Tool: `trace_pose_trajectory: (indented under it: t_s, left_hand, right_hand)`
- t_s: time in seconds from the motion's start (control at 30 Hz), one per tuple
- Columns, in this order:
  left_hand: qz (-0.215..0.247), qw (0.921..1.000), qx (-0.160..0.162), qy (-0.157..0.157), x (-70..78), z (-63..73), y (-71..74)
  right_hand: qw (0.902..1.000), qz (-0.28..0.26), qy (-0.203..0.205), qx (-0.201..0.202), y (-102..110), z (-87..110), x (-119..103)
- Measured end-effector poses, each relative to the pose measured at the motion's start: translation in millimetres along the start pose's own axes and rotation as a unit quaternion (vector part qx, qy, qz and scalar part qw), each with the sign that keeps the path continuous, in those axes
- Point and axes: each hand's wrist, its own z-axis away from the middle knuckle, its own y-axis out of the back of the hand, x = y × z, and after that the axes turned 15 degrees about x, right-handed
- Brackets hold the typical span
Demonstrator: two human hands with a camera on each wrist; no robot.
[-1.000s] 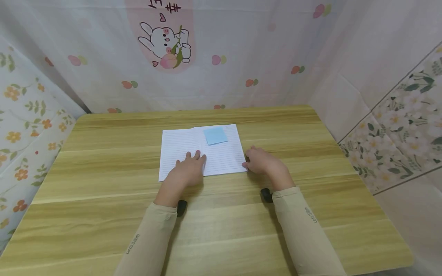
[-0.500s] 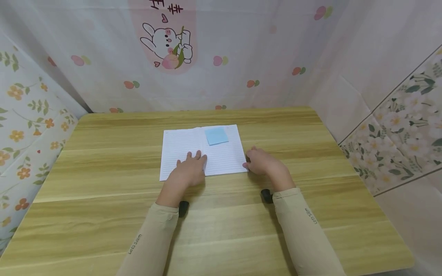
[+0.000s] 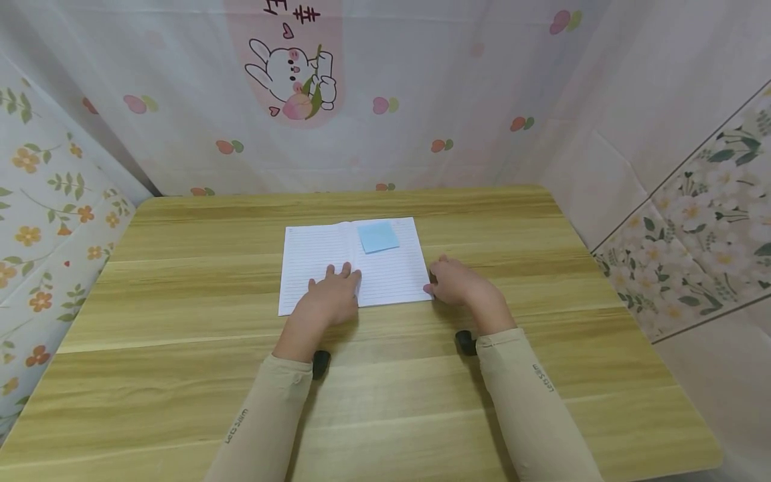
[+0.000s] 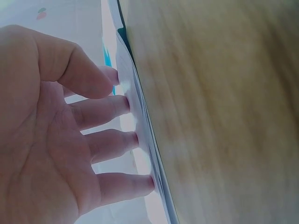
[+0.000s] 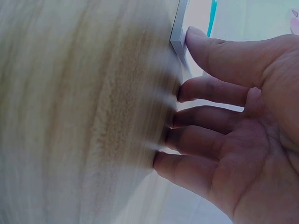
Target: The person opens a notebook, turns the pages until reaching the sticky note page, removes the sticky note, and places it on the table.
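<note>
An open lined notebook [image 3: 394,284] lies flat on the wooden table, with a light blue sticky note [image 3: 378,237] on the upper part of its right page. My left hand [image 3: 330,298] rests near the spine, fingers spread; in the left wrist view its fingertips press on the page while the thumb stays above it. At the lower right corner is my right hand [image 3: 458,281]. In the right wrist view its thumb [image 5: 198,44] touches the notebook's corner, and the other fingertips stand on the tabletop beside it.
The wooden table [image 3: 385,402] stretches out on all sides of the notebook. A white curtain [image 3: 470,87] with a rabbit print hangs behind its far edge. Floral fabric [image 3: 54,268] borders the left side, and a patterned wall [image 3: 693,201] the right.
The view has shifted very slightly. Both hands, the notebook and the sticky note keep their places.
</note>
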Motion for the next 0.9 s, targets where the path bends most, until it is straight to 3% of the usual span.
trace_pose_trajectory:
  t_s: [0.67,0.9]
  left_hand:
    - [-0.003,1.0,0.001,0.0,-1.6,0.0,0.2]
    - [-0.006,1.0,-0.001,0.002,0.6,1.7,-0.1]
  right_hand:
    - [1.0,0.003,0.006,-0.005,2,-3.1,-2]
    - [0.9967,0.077,0.021,-0.012,16,-13.8,-16]
